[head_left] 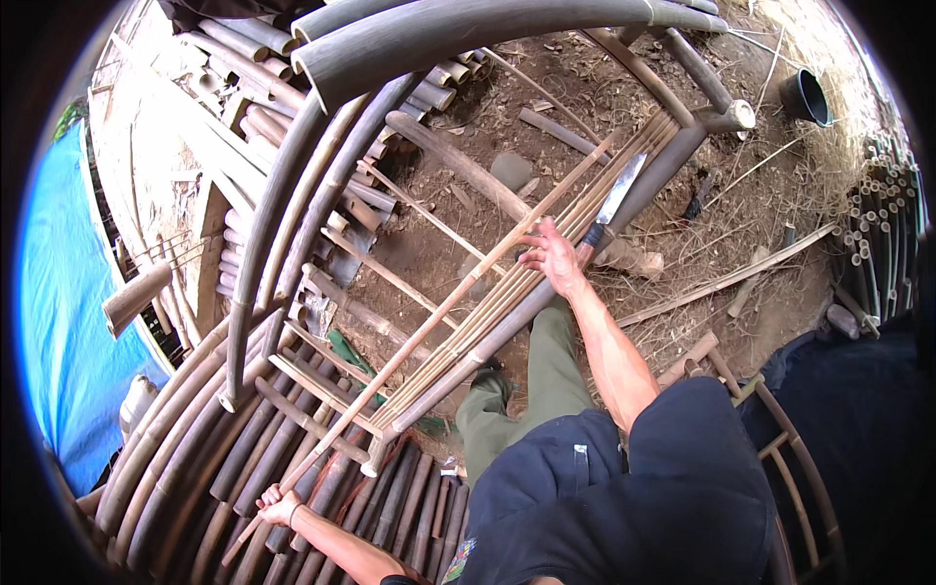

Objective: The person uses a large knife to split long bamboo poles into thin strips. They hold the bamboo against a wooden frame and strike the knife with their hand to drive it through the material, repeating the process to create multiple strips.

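A long, thin bamboo strip (458, 295) runs diagonally across a bamboo frame. Near its lower left end, my left hand (280, 507) is closed around it. My right hand (554, 258) is held with fingers spread beside the strip's upper part; whether the fingertips touch it I cannot tell. Under that hand, several narrow bamboo slats (497, 304) lie side by side along a thick bamboo pole (453, 378) of the frame. A knife (621, 190) with a broad blade and dark handle rests on the slats and pole, its handle close to my right hand.
Curved bamboo poles (468, 39) arch over the frame's far side. Cut bamboo pieces (390, 497) are stacked at lower left, and others (249, 73) at far left. A black bucket (805, 97) stands far right. Bundled poles (882, 229) stand at right; a blue tarp (73, 322) hangs left.
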### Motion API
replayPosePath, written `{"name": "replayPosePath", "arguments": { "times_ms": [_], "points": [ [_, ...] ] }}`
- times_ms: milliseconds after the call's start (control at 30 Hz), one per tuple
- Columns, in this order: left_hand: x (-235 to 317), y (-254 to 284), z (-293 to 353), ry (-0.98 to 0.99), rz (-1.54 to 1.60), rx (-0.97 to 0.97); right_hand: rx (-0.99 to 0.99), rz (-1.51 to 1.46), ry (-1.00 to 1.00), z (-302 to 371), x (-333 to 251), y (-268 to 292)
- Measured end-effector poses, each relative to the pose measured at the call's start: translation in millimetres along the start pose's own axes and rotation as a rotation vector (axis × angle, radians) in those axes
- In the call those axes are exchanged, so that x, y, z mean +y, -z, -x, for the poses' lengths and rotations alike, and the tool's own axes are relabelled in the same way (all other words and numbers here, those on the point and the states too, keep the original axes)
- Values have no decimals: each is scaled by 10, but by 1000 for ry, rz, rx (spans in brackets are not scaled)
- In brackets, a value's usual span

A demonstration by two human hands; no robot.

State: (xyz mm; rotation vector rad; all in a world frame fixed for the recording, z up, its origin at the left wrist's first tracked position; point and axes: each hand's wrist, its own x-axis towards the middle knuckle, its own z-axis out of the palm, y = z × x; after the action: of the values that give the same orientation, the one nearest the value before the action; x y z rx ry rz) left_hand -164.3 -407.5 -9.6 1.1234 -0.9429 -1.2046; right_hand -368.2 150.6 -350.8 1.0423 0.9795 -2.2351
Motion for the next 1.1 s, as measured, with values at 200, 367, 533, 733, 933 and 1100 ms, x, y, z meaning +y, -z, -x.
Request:
{"name": "replayPosePath", "arguments": {
  "times_ms": [200, 367, 533, 733, 933, 1100],
  "points": [
    [75, 395, 415, 117, -451, -116, -26, 78, -46, -181, 197, -256],
    [253, 376, 1981, 328, -1552, -1302, -71, 88, -52, 268, 159, -418],
    [-472, -607, 3035, -760, -1069, -1935, -114, 89, 13, 1041, 247, -679],
    [-824, -408, 2958, 1134, -981, -1787, -55, 504, 125, 1962, -140, -986],
    [-591, -256, 3274, 1017, -934, -1796, 51, 1012, 923, 2296, -18, -1065],
    [-868, -65, 3235, 899, -887, -1838, -832, 59, 281, 3281, -217, -1517]
  ]
}}
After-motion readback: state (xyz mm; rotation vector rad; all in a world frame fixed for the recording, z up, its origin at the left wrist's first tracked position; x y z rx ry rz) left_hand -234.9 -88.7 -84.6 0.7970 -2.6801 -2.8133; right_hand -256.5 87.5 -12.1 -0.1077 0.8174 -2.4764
